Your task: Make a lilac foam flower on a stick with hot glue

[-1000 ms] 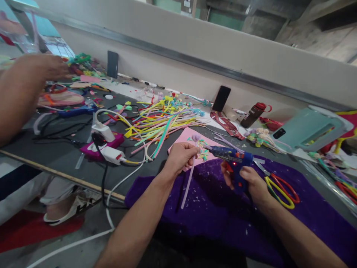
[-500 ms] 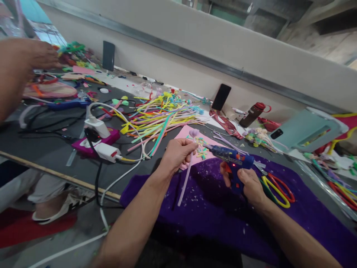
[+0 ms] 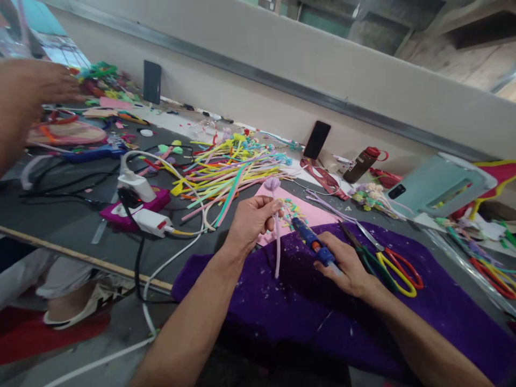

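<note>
Between the thumb and fingers of my left hand is a pipe-cleaner flower, its lilac stem hanging down and its purple head above my fingertips. My right hand is wrapped round a blue hot glue gun, whose nozzle points up and left, a short way right of the stem. Beneath and behind both lies a pink sheet scattered with small yellow, green and pink cut pieces. A purple cloth spreads along the table's near side.
Scissors with red and yellow handles lie right of my right hand. A bundle of coloured pipe cleaners is behind. Left are a magenta power strip, cables, and another person's hand. A phone and a bottle stand at the back.
The glue gun has moved down and left and turned, its nozzle now away from the flower. My left hand has tipped the flower upright, so its stem hangs straighter.
</note>
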Available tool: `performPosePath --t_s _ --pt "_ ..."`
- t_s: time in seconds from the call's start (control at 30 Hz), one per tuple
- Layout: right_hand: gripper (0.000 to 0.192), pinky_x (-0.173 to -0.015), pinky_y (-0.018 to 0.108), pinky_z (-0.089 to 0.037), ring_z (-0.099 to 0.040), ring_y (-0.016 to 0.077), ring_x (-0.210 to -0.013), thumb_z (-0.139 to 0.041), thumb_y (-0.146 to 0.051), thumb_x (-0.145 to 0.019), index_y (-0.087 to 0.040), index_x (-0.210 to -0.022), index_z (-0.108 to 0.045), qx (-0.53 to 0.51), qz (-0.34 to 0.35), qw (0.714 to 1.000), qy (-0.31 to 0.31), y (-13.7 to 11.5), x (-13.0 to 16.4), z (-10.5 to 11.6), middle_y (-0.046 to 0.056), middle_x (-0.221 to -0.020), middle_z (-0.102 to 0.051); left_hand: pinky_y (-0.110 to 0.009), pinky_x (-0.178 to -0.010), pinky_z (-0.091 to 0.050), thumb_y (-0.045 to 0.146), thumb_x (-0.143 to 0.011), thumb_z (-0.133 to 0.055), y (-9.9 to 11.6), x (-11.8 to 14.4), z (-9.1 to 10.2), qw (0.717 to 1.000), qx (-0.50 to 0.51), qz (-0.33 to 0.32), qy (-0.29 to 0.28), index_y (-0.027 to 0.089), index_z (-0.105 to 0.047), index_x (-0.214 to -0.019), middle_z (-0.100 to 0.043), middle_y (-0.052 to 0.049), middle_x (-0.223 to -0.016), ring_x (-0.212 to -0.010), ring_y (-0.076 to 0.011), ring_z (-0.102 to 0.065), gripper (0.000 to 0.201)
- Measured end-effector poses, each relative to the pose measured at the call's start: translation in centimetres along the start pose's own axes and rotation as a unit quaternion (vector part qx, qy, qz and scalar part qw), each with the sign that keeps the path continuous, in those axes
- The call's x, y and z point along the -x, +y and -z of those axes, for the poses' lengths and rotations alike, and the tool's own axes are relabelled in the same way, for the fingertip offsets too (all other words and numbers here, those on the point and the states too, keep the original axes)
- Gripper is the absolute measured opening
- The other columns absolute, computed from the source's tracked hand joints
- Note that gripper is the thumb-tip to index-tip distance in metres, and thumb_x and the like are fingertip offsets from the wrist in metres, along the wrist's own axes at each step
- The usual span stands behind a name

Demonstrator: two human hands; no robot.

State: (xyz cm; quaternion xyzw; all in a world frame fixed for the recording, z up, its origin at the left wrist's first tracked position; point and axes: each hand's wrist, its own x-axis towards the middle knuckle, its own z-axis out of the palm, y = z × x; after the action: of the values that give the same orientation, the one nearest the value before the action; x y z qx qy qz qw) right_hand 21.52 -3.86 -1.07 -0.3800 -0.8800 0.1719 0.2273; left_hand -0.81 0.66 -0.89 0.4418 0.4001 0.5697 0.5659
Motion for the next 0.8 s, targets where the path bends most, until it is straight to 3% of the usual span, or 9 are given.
performPosePath --t_s 0.13,0.27,0.47,0.6,0.8 --pt "0.020 -0.066 0.029 -0.039 -0.047 0.0175 -0.073 -0.048 -0.027 -0.081 -0.020 -0.100 -0.045 0.019 0.007 0.999 -0.025 0.2 0.0 -0.3 0.004 -0.086 -0.051 -0.015 -0.027 -0.020 0.035 -0.068 -0.067 0.1 0.1 -0.2 1.000 0.009 0.008 -0.027 0.012 -0.058 -0.064 -0.067 -0.004 -0.062 -0.029 -0.0012 -0.040 0.025" --pt "0.020 -0.065 0.029 -0.040 -0.047 0.0171 -0.071 -0.048 -0.029 -0.082 -0.020 -0.099 -0.044 0.018 0.010 1.000 -0.022 0.1 0.1 -0.2 0.004 -0.085 -0.051 -0.015 -0.027 -0.020 0.035 -0.070 -0.064 -0.1 0.3 -0.4 0.998 -0.022 0.030 -0.057 0.012 -0.060 -0.068 -0.059 0.000 -0.044 -0.026 -0.0030 -0.038 0.024" --pt "0.025 -0.064 0.031 -0.043 -0.051 0.0191 -0.075 -0.047 -0.028 -0.081 -0.019 -0.103 -0.044 0.054 0.055 0.996 0.051 0.7 0.4 -0.2 0.007 -0.088 -0.053 -0.013 -0.027 -0.020 0.033 -0.065 -0.067 0.0 0.3 -0.4 0.997 -0.059 0.057 0.005 0.011 -0.059 -0.067 -0.063 -0.002 -0.055 -0.028 -0.0017 -0.040 0.023" --pt "0.041 -0.071 0.035 -0.046 -0.054 0.0237 -0.090 -0.048 -0.031 -0.080 -0.016 -0.117 -0.039 0.115 0.119 0.985 0.049 1.6 0.8 -0.7 0.013 -0.104 -0.053 -0.014 -0.027 -0.018 0.033 -0.066 -0.066 0.2 0.1 -0.2 0.999 -0.034 0.038 0.012 0.011 -0.058 -0.065 -0.065 -0.003 -0.062 -0.029 -0.0004 -0.038 0.024" --pt "0.043 -0.074 0.035 -0.047 -0.054 0.0244 -0.093 -0.049 -0.030 -0.080 -0.013 -0.118 -0.039 0.161 0.143 0.975 0.057 1.6 0.9 -0.9 0.015 -0.107 -0.054 -0.014 -0.028 -0.017 0.036 -0.069 -0.065 0.4 0.2 0.0 0.999 -0.005 0.032 -0.001 0.011 -0.057 -0.065 -0.066 -0.004 -0.062 -0.030 -0.0005 -0.038 0.027"
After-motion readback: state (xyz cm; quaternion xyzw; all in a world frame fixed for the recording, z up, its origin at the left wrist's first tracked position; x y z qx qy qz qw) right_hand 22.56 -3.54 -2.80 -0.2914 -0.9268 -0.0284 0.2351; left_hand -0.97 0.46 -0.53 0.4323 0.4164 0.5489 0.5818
